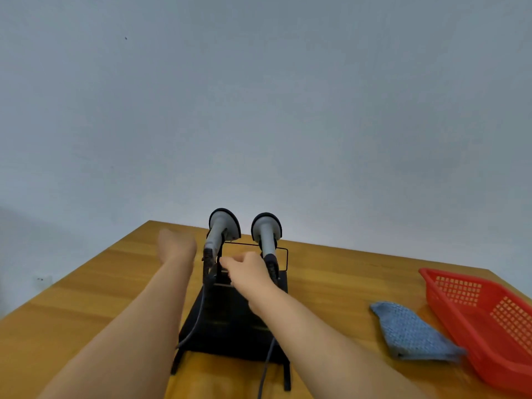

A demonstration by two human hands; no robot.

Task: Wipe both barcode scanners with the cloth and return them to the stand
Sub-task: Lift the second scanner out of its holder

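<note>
Two grey-and-black barcode scanners stand side by side in a black wire stand [230, 321] at the middle of the wooden table: the left scanner [216, 234] and the right scanner [267, 236], each with a cable running toward me. My left hand [176, 245], blurred, hovers just left of the left scanner without touching it. My right hand [248, 270] reaches between the two scanners, with its fingertips close to the left scanner's handle and nothing held. A folded blue cloth [411, 332] lies on the table to the right, away from both hands.
A red plastic basket [489, 315] sits at the right edge of the table, touching the cloth's near corner. The wooden table [86, 298] ends just behind the stand, with a plain grey wall beyond. The stand's feet and both cables reach toward the near edge.
</note>
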